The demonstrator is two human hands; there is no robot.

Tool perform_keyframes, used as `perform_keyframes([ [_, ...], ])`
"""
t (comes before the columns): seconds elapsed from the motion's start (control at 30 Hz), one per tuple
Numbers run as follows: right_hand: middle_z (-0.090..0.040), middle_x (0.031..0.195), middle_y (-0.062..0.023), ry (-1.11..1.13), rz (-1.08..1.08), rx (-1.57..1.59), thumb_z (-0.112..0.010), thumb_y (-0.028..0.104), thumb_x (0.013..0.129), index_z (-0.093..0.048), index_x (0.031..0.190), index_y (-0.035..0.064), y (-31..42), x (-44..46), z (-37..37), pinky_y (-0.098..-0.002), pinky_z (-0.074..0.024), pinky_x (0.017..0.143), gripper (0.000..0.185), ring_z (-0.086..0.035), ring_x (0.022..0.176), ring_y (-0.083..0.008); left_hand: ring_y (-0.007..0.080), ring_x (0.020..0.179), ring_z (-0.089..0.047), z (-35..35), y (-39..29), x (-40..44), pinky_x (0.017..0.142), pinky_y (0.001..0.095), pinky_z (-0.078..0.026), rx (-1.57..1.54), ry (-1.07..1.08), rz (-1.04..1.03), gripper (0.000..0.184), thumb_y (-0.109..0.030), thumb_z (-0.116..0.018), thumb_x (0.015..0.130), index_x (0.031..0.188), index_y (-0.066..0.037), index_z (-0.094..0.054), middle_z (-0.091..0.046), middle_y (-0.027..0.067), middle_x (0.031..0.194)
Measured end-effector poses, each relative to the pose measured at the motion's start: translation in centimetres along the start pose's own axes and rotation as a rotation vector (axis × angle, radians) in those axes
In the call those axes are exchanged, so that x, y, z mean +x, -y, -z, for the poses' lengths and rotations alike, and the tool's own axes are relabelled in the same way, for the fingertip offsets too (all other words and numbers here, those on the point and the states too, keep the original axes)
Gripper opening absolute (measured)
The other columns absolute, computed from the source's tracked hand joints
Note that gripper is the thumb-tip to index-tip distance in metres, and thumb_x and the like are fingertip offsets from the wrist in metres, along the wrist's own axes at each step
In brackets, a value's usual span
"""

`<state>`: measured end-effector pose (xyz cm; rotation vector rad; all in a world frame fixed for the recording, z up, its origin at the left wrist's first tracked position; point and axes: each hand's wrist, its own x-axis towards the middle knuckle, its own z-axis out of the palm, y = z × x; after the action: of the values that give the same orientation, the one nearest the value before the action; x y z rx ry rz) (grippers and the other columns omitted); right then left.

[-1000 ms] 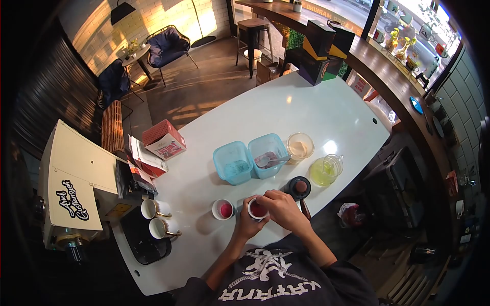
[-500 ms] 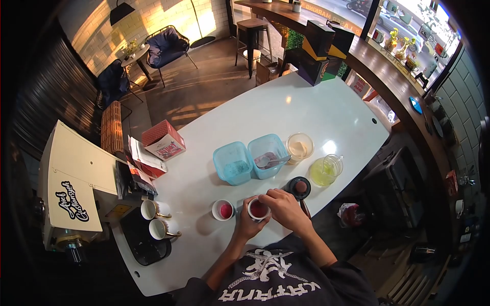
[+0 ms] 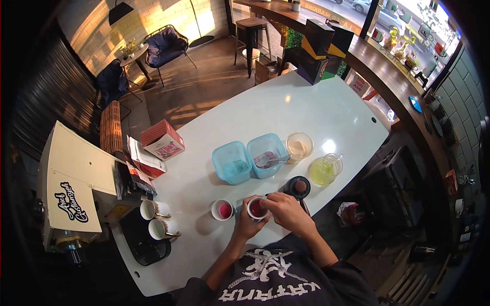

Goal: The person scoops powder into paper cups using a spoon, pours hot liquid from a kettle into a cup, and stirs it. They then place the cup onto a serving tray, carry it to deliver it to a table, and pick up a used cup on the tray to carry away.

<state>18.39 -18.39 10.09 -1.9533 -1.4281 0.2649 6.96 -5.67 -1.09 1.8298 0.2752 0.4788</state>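
Observation:
My left hand is wrapped round a white cup with dark red contents. Over the right side of that cup's rim, my right hand has its fingers pinched together; what they hold, if anything, is too small to tell. Another white cup with red contents stands just left of my left hand. A black round tool with a brown top and a handle lies beyond my right hand. Two pale blue tubs stand side by side farther up the table, a spoon resting in the right one.
On the white table are a tan-filled container and a glass jug of yellow-green liquid. To the left are two mugs, a black tray, a red box and a cream machine. Dark boxes stand at the far end.
My right hand has shifted slightly right and down at the cup's rim. My left hand still holds the cup in about the same place.

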Motion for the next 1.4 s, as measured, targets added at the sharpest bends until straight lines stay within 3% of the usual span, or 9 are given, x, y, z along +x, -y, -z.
perform_keyframes([
  [0.17,-0.06,0.088,-0.0107,-0.06,-0.037,-0.041,-0.07,0.005,0.069,-0.062,0.103,0.0053,-0.5,0.1,-1.3,-0.0432,-0.0506,0.079,0.035,-0.062,0.09,-0.0326,0.0288,0.114,-0.063,-0.1,0.1,-0.1,0.096,0.0383,-0.05,0.013,-0.013,0.006,0.075,-0.008,-0.087,0.069,0.13,-0.003,-0.043,-0.06,0.017,0.122],
  [0.47,-0.06,0.09,-0.0127,-0.027,0.121,0.002,-0.067,-0.003,0.066,-0.06,0.103,0.003,-0.2,0.0,-1.5,-0.0442,-0.0505,0.078,0.038,-0.061,0.087,-0.0345,0.029,0.112,-0.062,-0.3,1.5,-0.4,0.095,0.0385,-0.051,-0.117,0.012,0.031,0.075,-0.005,-0.086,0.068,0.129,-0.002,-0.043,-0.059,0.0164,0.121],
  [0.67,-0.061,0.093,-0.0119,0.038,-0.002,-0.132,-0.07,0.005,0.069,-0.06,0.101,0.004,-0.6,0.0,-1.0,-0.0434,-0.0504,0.08,0.034,-0.061,0.09,-0.032,0.0289,0.112,-0.062,-0.1,0.3,-0.1,0.095,0.0387,-0.05,-0.021,-0.003,0.007,0.073,-0.007,-0.086,0.069,0.128,-0.002,-0.043,-0.059,0.0167,0.121],
  [0.73,-0.06,0.091,-0.0115,-0.065,-0.005,-0.11,-0.071,0.006,0.069,-0.06,0.102,0.0039,-0.5,0.0,-1.5,-0.0427,-0.0506,0.08,0.035,-0.06,0.088,-0.0316,0.0289,0.113,-0.062,-0.1,0.1,-0.2,0.096,0.0387,-0.05,-0.004,-0.002,0.056,0.073,-0.008,-0.086,0.07,0.128,-0.003,-0.043,-0.059,0.0169,0.122],
  [0.93,-0.06,0.092,-0.0121,-0.041,0.002,-0.038,-0.07,0.005,0.07,-0.06,0.101,0.0032,-0.4,0.1,-1.6,-0.0426,-0.0505,0.082,0.033,-0.061,0.091,-0.0318,0.0258,0.113,-0.061,-0.1,1.0,-0.2,0.095,0.0378,-0.051,0.023,0.003,-0.029,0.078,-0.011,-0.088,0.07,0.132,-0.004,-0.041,-0.058,0.015,0.123],
  [1.07,-0.061,0.093,-0.0124,0.021,0.045,-0.037,-0.069,0.004,0.07,-0.06,0.1,0.0024,-0.4,-0.1,-1.5,-0.0425,-0.0506,0.082,0.032,-0.062,0.093,-0.032,0.0285,0.111,-0.062,-0.1,0.8,-0.3,0.094,0.0378,-0.051,-0.068,0.013,0.047,0.075,-0.007,-0.087,0.068,0.128,-0.002,-0.043,-0.059,0.0168,0.121],
  [1.13,-0.061,0.087,-0.0123,-0.053,0.092,-0.051,-0.067,-0.002,0.065,-0.06,0.1,0.0017,-0.4,-0.1,-1.4,-0.0425,-0.0507,0.077,0.036,-0.062,0.087,-0.0334,0.025,0.112,-0.062,-0.1,1.2,-0.3,0.094,0.0378,-0.051,-0.036,0.013,0.019,0.077,-0.009,-0.087,0.07,0.132,-0.003,-0.041,-0.059,0.0149,0.122],
  [1.27,-0.061,0.093,-0.0127,0.032,-0.02,-0.124,-0.069,0.004,0.069,-0.06,0.101,0.0017,-0.6,-0.2,-1.2,-0.0426,-0.0507,0.081,0.033,-0.061,0.092,-0.0323,0.0253,0.112,-0.062,-0.1,0.7,-0.2,0.094,0.0381,-0.051,-0.035,0.006,0.006,0.078,-0.01,-0.088,0.069,0.131,-0.004,-0.042,-0.059,0.0153,0.121],
  [1.4,-0.061,0.091,-0.0127,-0.07,-0.016,-0.1,-0.07,0.005,0.068,-0.06,0.102,0.0015,-1.4,-0.1,-2.0,-0.0425,-0.0508,0.081,0.035,-0.062,0.09,-0.0325,0.0261,0.112,-0.062,-0.1,0.7,-0.3,0.093,0.0381,-0.051,-0.007,0.004,0.044,0.078,-0.012,-0.089,0.069,0.131,-0.004,-0.042,-0.06,0.0158,0.12],
])
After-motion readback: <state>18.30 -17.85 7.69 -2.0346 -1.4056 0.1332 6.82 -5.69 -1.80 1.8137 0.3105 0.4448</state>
